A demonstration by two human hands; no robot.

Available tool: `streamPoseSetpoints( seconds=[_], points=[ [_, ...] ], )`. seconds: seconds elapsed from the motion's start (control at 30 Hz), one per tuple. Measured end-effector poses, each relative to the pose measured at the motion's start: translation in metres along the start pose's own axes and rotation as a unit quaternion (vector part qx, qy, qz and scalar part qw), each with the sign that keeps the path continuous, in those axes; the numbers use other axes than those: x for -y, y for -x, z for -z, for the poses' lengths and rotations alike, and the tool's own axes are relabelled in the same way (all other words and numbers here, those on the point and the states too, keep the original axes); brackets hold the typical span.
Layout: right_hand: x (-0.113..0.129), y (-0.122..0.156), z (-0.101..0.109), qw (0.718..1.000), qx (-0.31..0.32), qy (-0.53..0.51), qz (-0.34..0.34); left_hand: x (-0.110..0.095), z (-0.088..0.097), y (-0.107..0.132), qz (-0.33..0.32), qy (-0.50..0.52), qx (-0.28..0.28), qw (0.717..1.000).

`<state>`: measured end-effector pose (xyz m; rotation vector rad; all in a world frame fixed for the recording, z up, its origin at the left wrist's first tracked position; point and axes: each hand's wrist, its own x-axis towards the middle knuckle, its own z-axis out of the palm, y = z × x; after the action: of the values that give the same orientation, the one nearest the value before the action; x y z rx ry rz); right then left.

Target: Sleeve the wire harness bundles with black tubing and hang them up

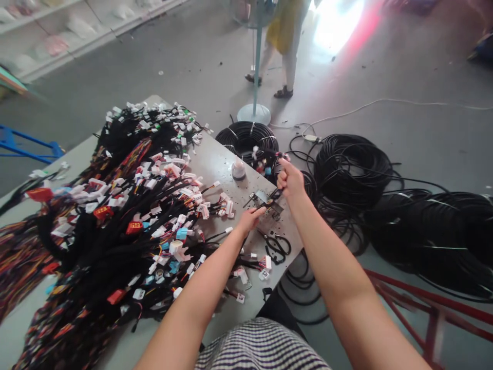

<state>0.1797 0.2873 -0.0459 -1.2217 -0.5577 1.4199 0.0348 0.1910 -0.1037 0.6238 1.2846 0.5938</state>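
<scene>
My right hand (289,181) is raised over the table and shut on a small black-handled pair of pliers (274,197). Its tips point down-left towards a small metal jig plate (266,207). My left hand (249,219) reaches in from the other side, its fingertips pinching a thin black wire (262,205) above that plate. A large heap of black wire harnesses (134,205) with white and red connectors covers most of the table to my left. Black-handled scissors (276,247) lie on the tabletop just below my hands.
The grey table (223,167) has a corner beyond my hands, and a small round jar (239,170) stands on it. Coils of black cable (352,169) lie on the floor to the right. A person's legs (283,51) stand beyond a fan pole (254,77). A red metal frame (431,308) stands at lower right.
</scene>
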Motion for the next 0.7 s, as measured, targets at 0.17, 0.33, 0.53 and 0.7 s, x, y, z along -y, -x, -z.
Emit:
streamPoseSetpoints(
  seconds=[0.17,0.33,0.53,0.7],
  points=[
    [0.041,0.005,0.012,0.999,0.029,0.012,0.023,0.004,0.003,-0.004,0.012,-0.023,0.015,1.000],
    [0.051,-0.030,-0.038,0.997,-0.069,0.040,0.005,0.028,0.023,0.009,-0.015,-0.066,-0.056,0.996],
    [0.026,-0.020,-0.043,0.990,-0.110,-0.017,0.084,0.014,0.029,0.005,0.004,-0.061,0.070,0.996],
    [0.017,-0.011,-0.033,0.991,-0.085,0.014,0.103,0.008,0.015,-0.011,-0.044,-0.100,0.063,0.992]
  ],
)
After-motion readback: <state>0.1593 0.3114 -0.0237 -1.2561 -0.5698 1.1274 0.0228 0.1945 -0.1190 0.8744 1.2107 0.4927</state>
